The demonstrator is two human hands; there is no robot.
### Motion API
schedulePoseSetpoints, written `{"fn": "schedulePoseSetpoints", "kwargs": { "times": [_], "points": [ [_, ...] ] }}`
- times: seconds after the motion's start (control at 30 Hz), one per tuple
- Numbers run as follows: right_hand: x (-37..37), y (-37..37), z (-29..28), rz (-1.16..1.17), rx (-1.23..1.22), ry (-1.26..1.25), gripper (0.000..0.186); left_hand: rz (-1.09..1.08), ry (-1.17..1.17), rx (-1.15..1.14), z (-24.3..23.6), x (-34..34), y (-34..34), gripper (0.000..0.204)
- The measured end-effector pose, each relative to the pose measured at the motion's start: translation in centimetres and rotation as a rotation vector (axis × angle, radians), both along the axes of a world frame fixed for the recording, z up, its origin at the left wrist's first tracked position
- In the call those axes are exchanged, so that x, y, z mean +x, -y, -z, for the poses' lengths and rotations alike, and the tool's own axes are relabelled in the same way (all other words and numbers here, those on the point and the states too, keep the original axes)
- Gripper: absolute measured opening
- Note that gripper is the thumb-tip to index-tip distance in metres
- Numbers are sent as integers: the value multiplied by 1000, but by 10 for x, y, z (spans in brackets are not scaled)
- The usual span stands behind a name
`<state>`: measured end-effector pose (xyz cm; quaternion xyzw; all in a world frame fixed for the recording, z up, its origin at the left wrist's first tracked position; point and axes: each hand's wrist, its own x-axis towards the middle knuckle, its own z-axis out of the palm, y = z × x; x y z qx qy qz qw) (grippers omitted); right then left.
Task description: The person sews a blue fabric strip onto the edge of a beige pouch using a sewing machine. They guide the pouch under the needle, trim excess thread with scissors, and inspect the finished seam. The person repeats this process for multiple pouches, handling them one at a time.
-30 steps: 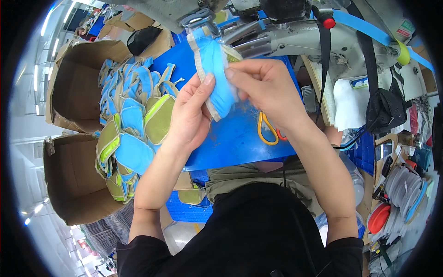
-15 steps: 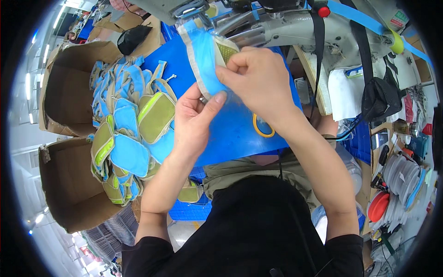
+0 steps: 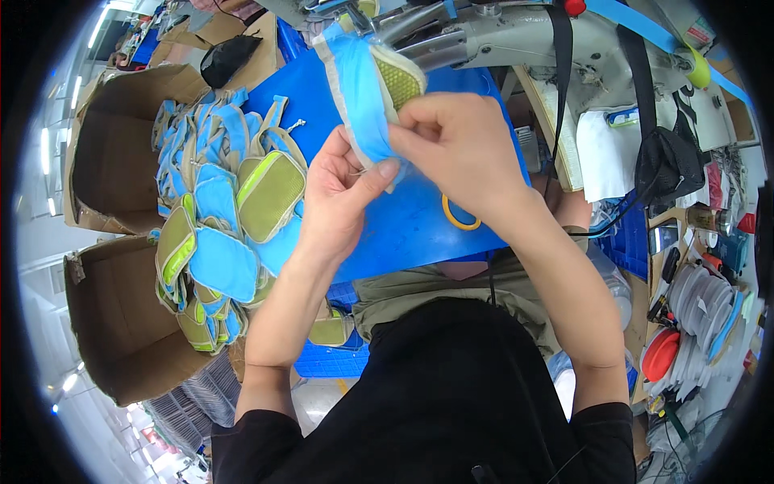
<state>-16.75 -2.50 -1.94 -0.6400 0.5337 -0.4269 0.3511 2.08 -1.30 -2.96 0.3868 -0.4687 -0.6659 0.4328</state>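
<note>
Pouch (image 3: 359,89) (blue, olive mesh face) pinched between left hand (image 3: 343,198) thumb and closed right hand (image 3: 459,149) fingers (image 3: 415,133), above blue desk (image 3: 411,234).

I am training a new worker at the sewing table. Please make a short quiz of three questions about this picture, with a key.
1. True or false: both hands grip the blue and green fabric piece.
2. Where does the pile of finished pieces lie, seen from the person?
A. to the left
B. to the right
C. inside a cardboard box
3. Fill in: the yellow-handled scissors lie on the blue ____, partly hidden under the right hand.

Key:
1. True; the left hand pinches its lower edge.
2. A
3. table
</note>
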Motion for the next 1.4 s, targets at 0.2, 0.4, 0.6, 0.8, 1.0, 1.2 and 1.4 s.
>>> {"fn": "schedulePoseSetpoints", "kwargs": {
  "times": [0.2,0.4,0.6,0.8,1.0,1.2,1.4],
  "points": [
    [-6,-2,5,-80,-7,98,22,37,-27,8,-1,3,1,40],
    [0,-9,7,11,-11,96,23,15,-18,-28,-19,14,20,24],
    [1,-14,2,10,-171,-110,18,-5,22,147,-45,-5,48,24],
    [-2,-1,-11,266,-276,294,24,-12,-19,219,-57,-9,49,28],
    [-6,9,-6,52,-75,387,22,-27,-110,316,-67,-7,49,28],
    [0,8,5,102,-177,282,18,-48,-51,371,-75,-16,48,25],
    [2,6,8,119,-210,271,17,-37,43,304,-72,-20,51,19]
  ]
}}
